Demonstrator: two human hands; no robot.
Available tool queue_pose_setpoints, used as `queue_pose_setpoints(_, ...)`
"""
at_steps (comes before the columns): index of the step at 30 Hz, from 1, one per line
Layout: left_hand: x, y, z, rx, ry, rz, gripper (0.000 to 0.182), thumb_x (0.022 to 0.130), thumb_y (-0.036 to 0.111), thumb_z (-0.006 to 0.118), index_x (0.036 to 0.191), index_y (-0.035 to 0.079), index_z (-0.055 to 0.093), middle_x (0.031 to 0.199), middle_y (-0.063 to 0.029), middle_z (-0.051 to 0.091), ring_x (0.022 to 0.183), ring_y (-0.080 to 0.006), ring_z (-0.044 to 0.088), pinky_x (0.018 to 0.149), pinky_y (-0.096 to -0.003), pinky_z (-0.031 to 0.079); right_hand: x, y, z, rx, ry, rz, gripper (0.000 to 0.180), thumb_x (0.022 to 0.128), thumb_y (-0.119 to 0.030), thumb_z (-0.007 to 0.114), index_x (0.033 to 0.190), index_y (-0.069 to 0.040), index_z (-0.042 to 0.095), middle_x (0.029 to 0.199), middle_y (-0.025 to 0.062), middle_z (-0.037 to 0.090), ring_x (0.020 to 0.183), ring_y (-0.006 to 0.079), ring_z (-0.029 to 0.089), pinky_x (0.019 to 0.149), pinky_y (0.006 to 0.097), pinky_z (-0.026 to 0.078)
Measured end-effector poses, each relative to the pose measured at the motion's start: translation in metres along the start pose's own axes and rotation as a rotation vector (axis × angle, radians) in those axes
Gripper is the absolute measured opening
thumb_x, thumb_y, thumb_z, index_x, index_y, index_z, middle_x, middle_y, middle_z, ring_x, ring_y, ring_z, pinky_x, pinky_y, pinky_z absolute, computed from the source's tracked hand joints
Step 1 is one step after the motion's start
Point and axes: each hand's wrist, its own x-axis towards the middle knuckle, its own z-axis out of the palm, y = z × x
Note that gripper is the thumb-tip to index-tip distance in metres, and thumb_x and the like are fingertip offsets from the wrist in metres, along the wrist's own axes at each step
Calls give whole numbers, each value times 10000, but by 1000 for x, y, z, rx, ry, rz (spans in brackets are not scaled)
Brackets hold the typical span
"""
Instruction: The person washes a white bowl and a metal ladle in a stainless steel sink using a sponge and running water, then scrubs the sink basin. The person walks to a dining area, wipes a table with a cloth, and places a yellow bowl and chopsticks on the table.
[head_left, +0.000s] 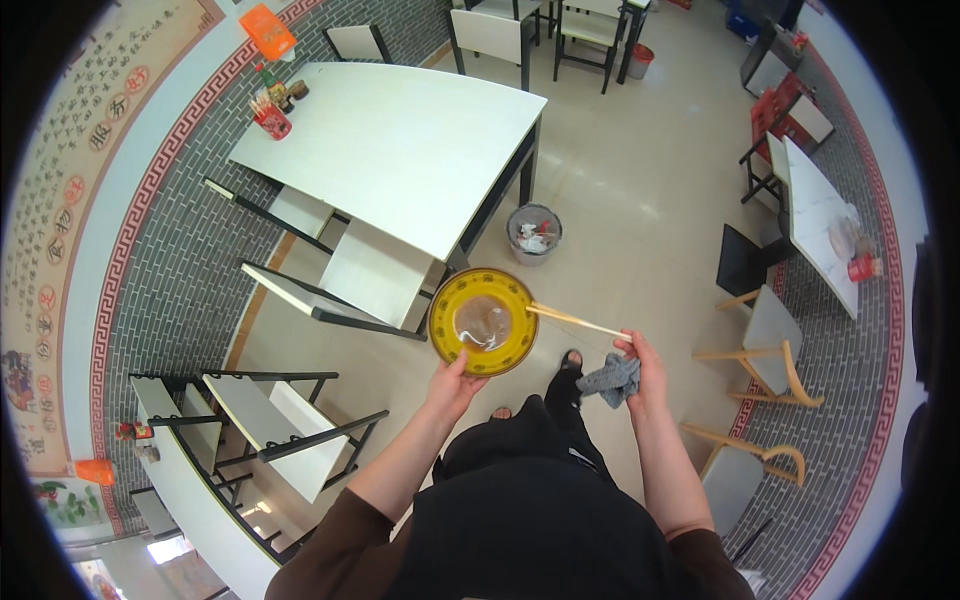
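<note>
My left hand grips the near rim of a yellow patterned plate, with a little brownish liquid or residue in its shiny middle. In my right hand are a pair of wooden chopsticks and a crumpled grey cloth. The chopsticks point left, their tips at the plate's right rim. The cloth hangs below them, beside my fingers. Both hands are in front of my body, above the floor.
A bin holding waste stands just beyond the plate, by the corner of a white table. White chairs with black frames are at the left. Wooden-framed chairs and a marble-patterned table stand along the right wall.
</note>
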Motion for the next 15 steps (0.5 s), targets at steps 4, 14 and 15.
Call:
queue_pose_setpoints(4,17,-3,17,-53,67,44,397,948,194,418,1313,112,284,1281,-139,432,1148,-312,478,968,-480,391,103,-43,21,-27,-135,17,279,886,-241,542,1019,-1,595,825,78,640,695,105,545,601,250,451)
queue_pose_setpoints(14,23,-35,88,-193,366,162,376,958,195,375,1290,35,300,1289,-162,429,1170,-321,460,979,-463,405,370,18,91,-694,30,-114,296,804,-177,630,1014,31,616,807,96,655,730,127,584,673,244,452)
queue_pose_setpoints(15,26,-36,96,-181,393,167,378,957,195,377,1290,34,300,1288,-162,430,1169,-320,461,980,-461,404,380,23,83,-664,12,-76,293,794,-171,638,1003,33,617,801,100,654,729,136,592,672,249,458)
